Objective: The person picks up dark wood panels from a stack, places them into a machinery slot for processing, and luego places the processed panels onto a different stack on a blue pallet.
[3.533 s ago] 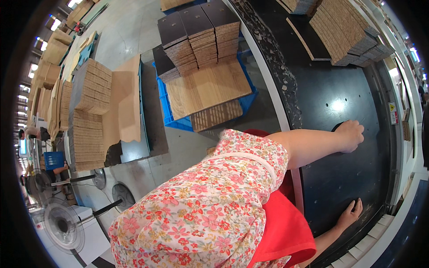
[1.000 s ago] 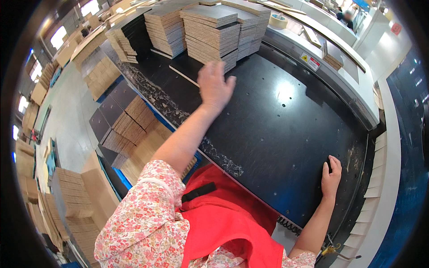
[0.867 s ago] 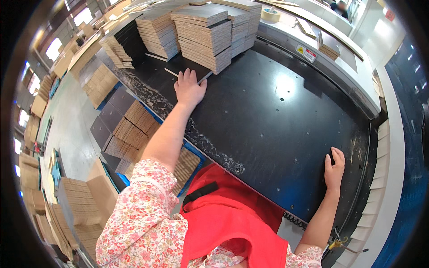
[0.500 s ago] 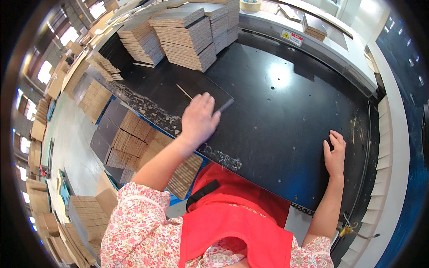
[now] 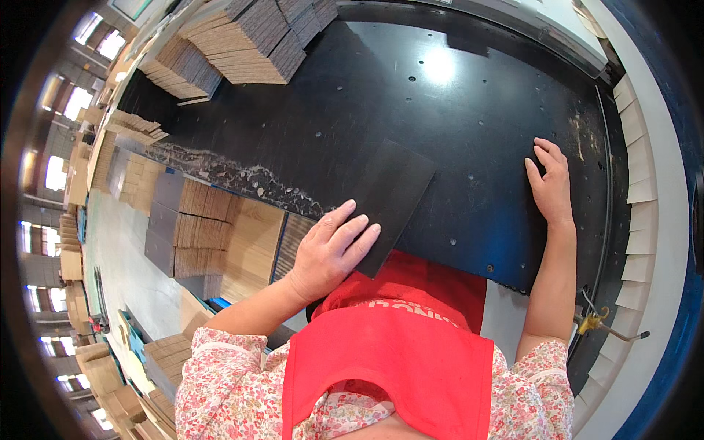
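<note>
A flat dark rectangular board [image 5: 396, 187] lies slantwise on the black worktable [image 5: 323, 110], one corner reaching past the table's near edge by the red apron [image 5: 389, 337]. On its left side rests my left hand [image 5: 330, 249], fingers stretched and slightly apart over the board. My right hand [image 5: 551, 183] lies on the table to the right, fingers loosely spread and nothing in them. The board and my right hand are well apart.
Stacks of cut boards [image 5: 246, 44] stand at the table's far left. Below the left edge are more stacked boards [image 5: 198, 227]. A white machine rail [image 5: 546, 29] borders the back, pleated light strips [image 5: 634, 242] the right. A yellow fitting [image 5: 590, 321] sits near my right elbow.
The dark board has come toward my body and turned, with my left hand moving nearer along with it. My right hand appears higher in the picture, while the whole view has shifted.
</note>
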The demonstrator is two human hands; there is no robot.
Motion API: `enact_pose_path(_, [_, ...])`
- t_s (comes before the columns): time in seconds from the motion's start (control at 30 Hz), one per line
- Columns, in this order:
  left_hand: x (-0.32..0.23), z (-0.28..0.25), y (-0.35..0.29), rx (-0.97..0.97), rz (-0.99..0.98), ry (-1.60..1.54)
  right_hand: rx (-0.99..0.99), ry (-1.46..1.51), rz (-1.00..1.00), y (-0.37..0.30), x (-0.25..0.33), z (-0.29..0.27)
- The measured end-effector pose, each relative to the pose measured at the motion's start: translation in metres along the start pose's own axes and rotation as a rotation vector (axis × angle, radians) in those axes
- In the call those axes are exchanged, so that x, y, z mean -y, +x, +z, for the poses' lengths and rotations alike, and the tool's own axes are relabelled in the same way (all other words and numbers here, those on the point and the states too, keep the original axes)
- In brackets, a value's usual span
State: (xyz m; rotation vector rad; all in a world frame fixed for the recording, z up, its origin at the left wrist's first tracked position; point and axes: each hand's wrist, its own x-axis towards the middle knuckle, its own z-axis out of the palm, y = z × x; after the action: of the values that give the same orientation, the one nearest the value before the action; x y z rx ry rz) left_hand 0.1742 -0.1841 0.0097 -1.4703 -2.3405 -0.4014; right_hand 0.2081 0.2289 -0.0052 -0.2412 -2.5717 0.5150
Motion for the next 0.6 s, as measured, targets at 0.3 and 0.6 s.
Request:
enact_pose_path(0.3, [0.016,-0.003,0.069,-0.309,-0.714,-1.072,-0.036,-0.009,0.014,0.001,0.000,0.003])
enact_pose_path(0.6, [0.025,0.076,0.174,-0.050,-0.619,-1.119,-0.064,-0.015,-0.024,0.001,0.006,0.004])
